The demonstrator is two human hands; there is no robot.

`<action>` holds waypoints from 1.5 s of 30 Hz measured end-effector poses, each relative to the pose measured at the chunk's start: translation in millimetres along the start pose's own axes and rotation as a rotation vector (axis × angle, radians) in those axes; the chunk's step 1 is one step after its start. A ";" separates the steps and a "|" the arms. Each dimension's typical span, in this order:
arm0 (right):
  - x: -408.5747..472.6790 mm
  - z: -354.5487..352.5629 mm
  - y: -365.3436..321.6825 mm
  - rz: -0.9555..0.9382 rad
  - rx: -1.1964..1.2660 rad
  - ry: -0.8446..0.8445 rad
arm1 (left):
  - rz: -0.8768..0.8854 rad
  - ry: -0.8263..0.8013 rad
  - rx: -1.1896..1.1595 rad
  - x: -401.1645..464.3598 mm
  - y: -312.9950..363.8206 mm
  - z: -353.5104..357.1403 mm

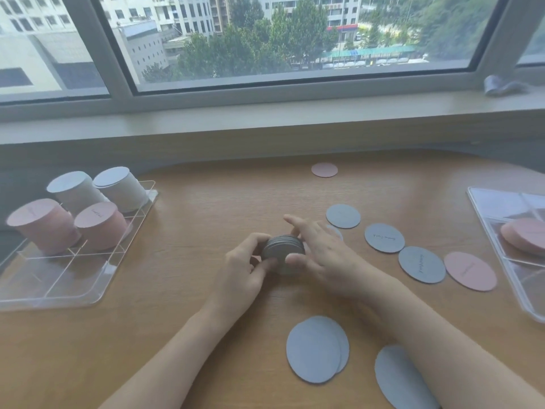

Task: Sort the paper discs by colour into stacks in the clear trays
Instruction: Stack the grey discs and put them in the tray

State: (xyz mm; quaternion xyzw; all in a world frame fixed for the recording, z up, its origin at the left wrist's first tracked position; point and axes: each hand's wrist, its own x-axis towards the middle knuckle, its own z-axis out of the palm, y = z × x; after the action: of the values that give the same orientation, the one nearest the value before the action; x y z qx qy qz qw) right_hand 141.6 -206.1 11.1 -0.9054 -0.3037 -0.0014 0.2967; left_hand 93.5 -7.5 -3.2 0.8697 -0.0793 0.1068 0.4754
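Observation:
At the middle of the table both hands hold a short stack of grey-blue discs (281, 249) standing on edge. My left hand (244, 267) grips its left side with curled fingers. My right hand (318, 249) pinches its right side between thumb and fingers, index finger stretched out. Loose grey-blue discs (383, 238) and a pink disc (470, 271) lie to the right. Another pink disc (324, 170) lies far back. Two overlapping grey-blue discs (317, 348) lie near me. The left clear tray (67, 290) holds two pink stacks (44, 224) and two grey-blue stacks (121, 188).
A second clear tray (501, 231) at the right edge holds a low pink stack (525, 234). One more grey-blue disc (398, 376) is partly under my right forearm. A window sill runs behind the table, with a crumpled wrapper (501, 84) on it.

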 end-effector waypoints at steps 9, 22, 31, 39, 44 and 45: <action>-1.7 -27.0 43.3 0.121 -0.356 -0.009 | -0.075 0.003 -0.065 2.1 1.0 -4.5; -8.4 -15.5 6.9 0.163 0.390 0.362 | -0.037 0.002 -0.114 -1.0 2.6 -3.8; 4.5 10.2 -0.3 -0.094 0.016 0.052 | 0.122 0.029 0.138 -0.5 -3.4 3.7; 1.6 -24.1 54.4 0.345 -0.372 0.213 | -0.052 0.009 -0.090 -0.4 2.1 -1.3; 0.8 -31.6 60.0 0.370 -0.381 0.154 | -0.067 -0.008 -0.144 1.8 0.8 -2.6; 0.8 -32.6 56.9 0.343 -0.405 0.159 | -0.065 -0.016 -0.157 1.9 1.0 -2.9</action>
State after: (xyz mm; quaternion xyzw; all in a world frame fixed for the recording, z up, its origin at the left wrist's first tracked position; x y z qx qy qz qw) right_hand 179.3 -259.6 7.5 -0.9815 -0.1154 -0.0827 0.1286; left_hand 94.8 -5.7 -0.4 0.8327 -0.0632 0.0777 0.5446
